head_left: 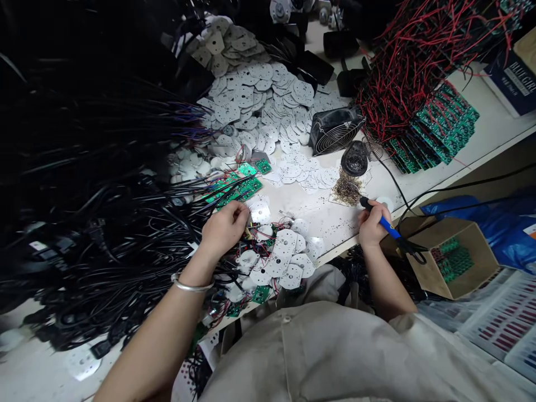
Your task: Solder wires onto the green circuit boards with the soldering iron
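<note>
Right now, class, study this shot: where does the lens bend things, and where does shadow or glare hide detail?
Head view: the lens bows the white bench edge and stretches the left forearm; the black cable heap sinks into shadow; the pale round plates glare slightly.

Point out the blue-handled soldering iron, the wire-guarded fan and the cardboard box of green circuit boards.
Blue-handled soldering iron (390,226): head view, on the blue handle.
Wire-guarded fan (337,138): head view, on the wire guard.
Cardboard box (481,262): head view, on its right inner wall.
</note>
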The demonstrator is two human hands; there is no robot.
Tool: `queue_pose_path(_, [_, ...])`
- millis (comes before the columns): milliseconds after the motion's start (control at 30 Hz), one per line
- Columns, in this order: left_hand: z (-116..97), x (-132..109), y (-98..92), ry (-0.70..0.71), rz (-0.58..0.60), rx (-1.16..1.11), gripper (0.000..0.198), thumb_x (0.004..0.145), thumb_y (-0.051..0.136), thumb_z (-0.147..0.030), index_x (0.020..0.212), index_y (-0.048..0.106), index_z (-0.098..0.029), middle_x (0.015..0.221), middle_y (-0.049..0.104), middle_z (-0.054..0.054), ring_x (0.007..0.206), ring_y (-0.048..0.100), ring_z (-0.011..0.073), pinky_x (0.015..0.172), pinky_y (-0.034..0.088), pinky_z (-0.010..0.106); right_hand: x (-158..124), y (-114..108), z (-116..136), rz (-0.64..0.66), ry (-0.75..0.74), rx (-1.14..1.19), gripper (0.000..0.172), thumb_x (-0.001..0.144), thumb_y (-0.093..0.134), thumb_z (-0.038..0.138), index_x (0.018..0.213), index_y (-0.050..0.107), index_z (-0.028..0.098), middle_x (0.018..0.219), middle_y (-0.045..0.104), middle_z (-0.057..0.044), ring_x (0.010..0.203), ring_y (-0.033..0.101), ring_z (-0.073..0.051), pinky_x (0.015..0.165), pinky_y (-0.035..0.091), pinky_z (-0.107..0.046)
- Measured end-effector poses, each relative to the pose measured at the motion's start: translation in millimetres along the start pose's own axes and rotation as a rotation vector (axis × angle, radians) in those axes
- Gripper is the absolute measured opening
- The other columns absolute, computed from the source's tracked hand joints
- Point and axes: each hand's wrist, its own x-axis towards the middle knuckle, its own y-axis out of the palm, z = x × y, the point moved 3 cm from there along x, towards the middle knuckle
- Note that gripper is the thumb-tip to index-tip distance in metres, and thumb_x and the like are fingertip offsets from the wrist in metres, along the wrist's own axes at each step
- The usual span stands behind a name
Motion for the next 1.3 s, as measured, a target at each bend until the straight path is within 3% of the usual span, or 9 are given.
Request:
queue_pose_path(267, [4,-1,5.1,0.077,-0.052,-0.130,0.031,0.087,0.046,-0.044,0.090,0.064,-0.020,0.090,0.069,0.006,0.077,0.061,0.0192,0.071,0.044,0.028,-2,-3,6,0.007,-0.025,0.021,0.032,0.087,0.051,0.049,0.090,0.063,0.019,0.052,0.049,0.006,0.037,0.044,-0.011,0.036,0.028,-0.023])
queue_pose_path(400, [4,-4,6.3,0.077,-0.075,-0.199,0.032,0.086,0.049,-0.044,0.088,0.067,-0.018,0.083,0.069,0.005,0.073,0.060,0.0173,0.070,0.044,0.027,-5,10,23,0.042,-0.048,0.116,0.027,0.086,0.050,0.044,0.086,0.061,0.020,0.045,0.046,0.008,0.032,0.039,-0.010,0.033,0.025,-0.023])
queue_pose_path(500, [-2,-6,3.8,0.065,-0.043,-0.155,0.028,0.084,0.050,-0.040,0.082,0.068,-0.018,0.078,0.069,0.004,0.070,0.059,0.0171,0.068,0.042,0.027,-11,41,38,0.206,0.043,0.211,0.027,0.086,0.049,0.045,0.083,0.061,0.020,0.043,0.046,0.008,0.030,0.038,-0.009,0.032,0.025,-0.022])
queue_pose_path(667, [-7,-4,-1.6,0.028,0.041,-0.129,0.020,0.079,0.054,-0.030,0.076,0.069,-0.018,0.072,0.068,0.003,0.068,0.059,0.0164,0.066,0.041,0.027,-37,106,54,0.614,0.287,0.290,0.027,0.084,0.054,0.045,0.080,0.062,0.020,0.041,0.051,0.007,0.027,0.036,-0.008,0.029,0.023,-0.021])
queue_pose_path(800, [-5,-1,-5.0,0.154,0.028,-0.121,0.019,0.078,0.054,-0.025,0.075,0.071,-0.016,0.083,0.068,0.005,0.073,0.060,0.0158,0.070,0.046,0.026,-58,137,48,0.845,0.398,0.279,0.030,0.083,0.056,0.049,0.078,0.063,0.020,0.039,0.049,0.007,0.027,0.032,-0.007,0.029,0.020,-0.021])
queue_pose_path(900, [-5,-1,-5.2,0.220,0.048,-0.091,0.018,0.078,0.054,-0.022,0.074,0.070,-0.016,0.090,0.069,0.007,0.076,0.061,0.0159,0.074,0.048,0.026,-66,144,38,0.917,0.444,0.261,0.030,0.083,0.056,0.049,0.079,0.064,0.020,0.037,0.046,0.008,0.027,0.030,-0.006,0.029,0.017,-0.020])
queue_pose_path(1033, [-6,1,-4.4,0.152,0.060,0.045,0.019,0.081,0.053,-0.023,0.075,0.070,-0.016,0.090,0.071,0.007,0.077,0.062,0.0185,0.072,0.047,0.029,-71,143,32,0.937,0.437,0.258,0.031,0.083,0.057,0.049,0.078,0.065,0.019,0.036,0.043,0.009,0.029,0.029,-0.006,0.032,0.018,-0.020])
queue_pose_path(1300, [-6,-1,-0.6,0.118,0.040,0.063,0.019,0.081,0.054,-0.023,0.077,0.071,-0.018,0.094,0.072,0.007,0.079,0.064,0.0192,0.073,0.048,0.029,-77,143,37,0.944,0.380,0.279,0.035,0.083,0.061,0.053,0.074,0.063,0.019,0.041,0.042,0.009,0.033,0.034,-0.006,0.035,0.021,-0.021])
